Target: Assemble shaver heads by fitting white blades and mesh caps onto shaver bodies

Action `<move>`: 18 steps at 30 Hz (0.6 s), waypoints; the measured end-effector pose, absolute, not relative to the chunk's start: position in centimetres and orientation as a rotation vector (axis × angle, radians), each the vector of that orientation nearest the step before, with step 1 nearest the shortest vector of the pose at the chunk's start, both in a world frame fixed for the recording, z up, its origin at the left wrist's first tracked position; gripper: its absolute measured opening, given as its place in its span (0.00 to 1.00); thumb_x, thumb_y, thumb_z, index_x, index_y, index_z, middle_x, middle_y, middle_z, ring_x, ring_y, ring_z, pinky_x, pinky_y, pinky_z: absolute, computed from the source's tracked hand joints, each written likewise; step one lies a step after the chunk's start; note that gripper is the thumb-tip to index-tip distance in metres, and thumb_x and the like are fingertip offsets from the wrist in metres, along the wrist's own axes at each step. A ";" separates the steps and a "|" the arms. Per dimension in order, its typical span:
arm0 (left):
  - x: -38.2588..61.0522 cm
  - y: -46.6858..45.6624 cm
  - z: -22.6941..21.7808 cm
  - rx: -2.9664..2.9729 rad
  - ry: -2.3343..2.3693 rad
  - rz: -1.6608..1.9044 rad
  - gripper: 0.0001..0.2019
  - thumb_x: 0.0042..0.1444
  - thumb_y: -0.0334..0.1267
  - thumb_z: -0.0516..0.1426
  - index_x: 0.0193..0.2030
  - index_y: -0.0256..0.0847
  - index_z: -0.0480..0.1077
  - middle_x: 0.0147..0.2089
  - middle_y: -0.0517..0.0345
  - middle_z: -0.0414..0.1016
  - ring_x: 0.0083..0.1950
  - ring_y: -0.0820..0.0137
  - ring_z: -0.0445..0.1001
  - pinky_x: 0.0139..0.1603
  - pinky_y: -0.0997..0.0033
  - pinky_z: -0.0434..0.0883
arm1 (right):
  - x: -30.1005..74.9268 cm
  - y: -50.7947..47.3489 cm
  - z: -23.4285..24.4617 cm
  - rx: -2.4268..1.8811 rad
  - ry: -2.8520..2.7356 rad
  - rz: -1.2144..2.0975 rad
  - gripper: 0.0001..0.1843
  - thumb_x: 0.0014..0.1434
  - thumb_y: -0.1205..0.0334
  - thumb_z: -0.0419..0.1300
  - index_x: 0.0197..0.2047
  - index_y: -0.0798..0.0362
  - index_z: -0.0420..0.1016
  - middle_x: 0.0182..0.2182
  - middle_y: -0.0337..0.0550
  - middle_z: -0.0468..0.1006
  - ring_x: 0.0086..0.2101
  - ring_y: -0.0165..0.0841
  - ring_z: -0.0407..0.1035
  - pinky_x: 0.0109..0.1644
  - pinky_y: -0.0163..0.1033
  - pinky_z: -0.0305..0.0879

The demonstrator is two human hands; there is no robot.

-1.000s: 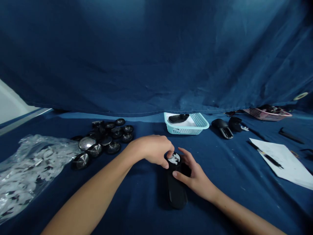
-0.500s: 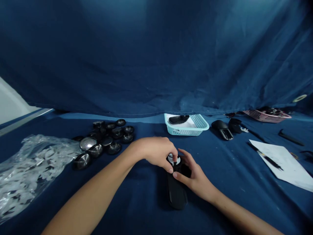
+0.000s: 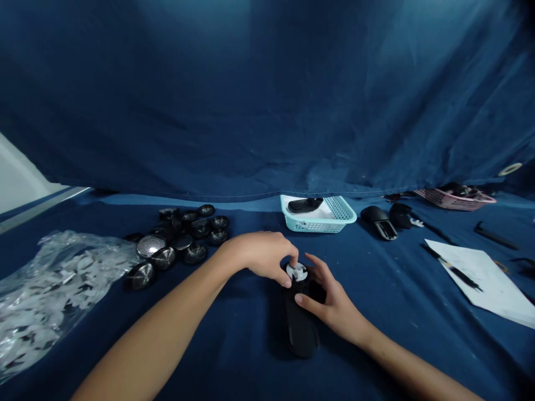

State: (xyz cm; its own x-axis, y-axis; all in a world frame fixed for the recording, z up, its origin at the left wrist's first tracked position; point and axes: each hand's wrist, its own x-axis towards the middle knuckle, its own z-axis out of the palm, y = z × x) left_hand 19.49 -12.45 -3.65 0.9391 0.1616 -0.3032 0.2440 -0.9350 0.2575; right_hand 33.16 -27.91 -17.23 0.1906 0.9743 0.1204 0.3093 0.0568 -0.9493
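1. My left hand [image 3: 261,256] is closed in a narrow pinch on the small white part [image 3: 297,272], thumb and fingertips pressing it at the top end of the black body [image 3: 301,317].
2. My right hand [image 3: 328,301] wraps the upper side of that black body, fingers curled around it, thumb across its front, steadying it on the blue cloth [image 3: 234,345].
3. To seat the white part well, I judge it should stay level on the round top, pushed straight down, not at a slant, with my right hand stopping the body from rolling.
4. A small twist under the fingertips would likely help it find its place; too much force on 1 edge could tip it off.
5. The white part sits directly under my left fingertips and just beyond my right thumb; the body's lower end points toward me, free of both hands.
6. Well to the left lie a pile of round black caps [image 3: 179,236] and a clear bag of white pieces [image 3: 54,289].
7. Behind my hands stands a pale basket [image 3: 340,214]; to the right, paper [image 3: 489,278] with a pen [image 3: 453,268] on it.
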 end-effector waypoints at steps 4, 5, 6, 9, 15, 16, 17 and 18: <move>19.5 -12.8 -3.5 2.847 0.358 -0.405 0.14 0.49 0.47 0.64 0.42 0.44 0.76 0.28 0.60 0.75 0.30 0.67 0.71 0.30 0.71 0.61 | 33.2 -27.9 -17.3 -1.429 -1.315 0.843 0.41 0.58 0.59 0.64 0.67 0.44 0.46 0.57 0.46 0.69 0.57 0.39 0.63 0.64 0.49 0.57; 19.5 -13.0 -3.5 2.852 0.350 -0.410 0.13 0.50 0.47 0.64 0.40 0.44 0.77 0.28 0.60 0.75 0.29 0.68 0.71 0.29 0.71 0.61 | 33.2 -27.8 -17.3 -1.425 -1.314 0.848 0.41 0.58 0.59 0.64 0.68 0.44 0.45 0.57 0.46 0.69 0.57 0.39 0.64 0.63 0.49 0.58; 19.5 -13.1 -3.4 2.853 0.332 -0.415 0.13 0.50 0.47 0.64 0.39 0.43 0.77 0.27 0.60 0.76 0.29 0.68 0.70 0.29 0.71 0.60 | 33.2 -27.8 -17.3 -1.424 -1.311 0.853 0.42 0.58 0.59 0.64 0.68 0.44 0.45 0.57 0.46 0.69 0.57 0.39 0.64 0.63 0.49 0.58; 19.5 -13.4 -3.3 2.835 0.285 -0.406 0.12 0.51 0.48 0.63 0.37 0.43 0.78 0.26 0.60 0.76 0.28 0.70 0.70 0.27 0.72 0.59 | 33.2 -27.8 -17.3 -1.426 -1.307 0.854 0.42 0.58 0.59 0.65 0.68 0.44 0.44 0.57 0.46 0.69 0.56 0.39 0.65 0.63 0.49 0.58; 19.4 -13.3 -3.3 2.720 0.193 -0.398 0.14 0.52 0.48 0.63 0.44 0.47 0.78 0.28 0.62 0.76 0.28 0.71 0.70 0.25 0.75 0.60 | 33.1 -27.8 -17.4 -1.445 -1.304 0.838 0.43 0.57 0.59 0.65 0.68 0.44 0.45 0.56 0.46 0.70 0.56 0.39 0.65 0.62 0.49 0.59; 19.5 -13.3 -3.4 2.709 0.181 -0.395 0.16 0.52 0.48 0.63 0.46 0.48 0.77 0.28 0.62 0.76 0.28 0.71 0.71 0.25 0.75 0.60 | 33.1 -27.8 -17.4 -1.446 -1.305 0.833 0.43 0.57 0.59 0.65 0.68 0.44 0.45 0.56 0.46 0.70 0.56 0.39 0.65 0.62 0.49 0.59; 19.5 -13.2 -3.5 2.707 0.174 -0.388 0.17 0.52 0.48 0.63 0.48 0.48 0.77 0.29 0.62 0.76 0.29 0.71 0.71 0.25 0.75 0.60 | 33.1 -27.8 -17.5 -1.446 -1.306 0.831 0.43 0.57 0.59 0.65 0.68 0.45 0.45 0.56 0.46 0.70 0.56 0.39 0.65 0.62 0.49 0.59; 19.5 -13.2 -3.5 2.711 0.169 -0.382 0.18 0.52 0.47 0.63 0.49 0.49 0.76 0.30 0.62 0.76 0.30 0.71 0.71 0.26 0.75 0.60 | 33.1 -27.7 -17.5 -1.446 -1.307 0.831 0.42 0.57 0.59 0.65 0.68 0.45 0.45 0.56 0.46 0.69 0.56 0.39 0.65 0.62 0.48 0.59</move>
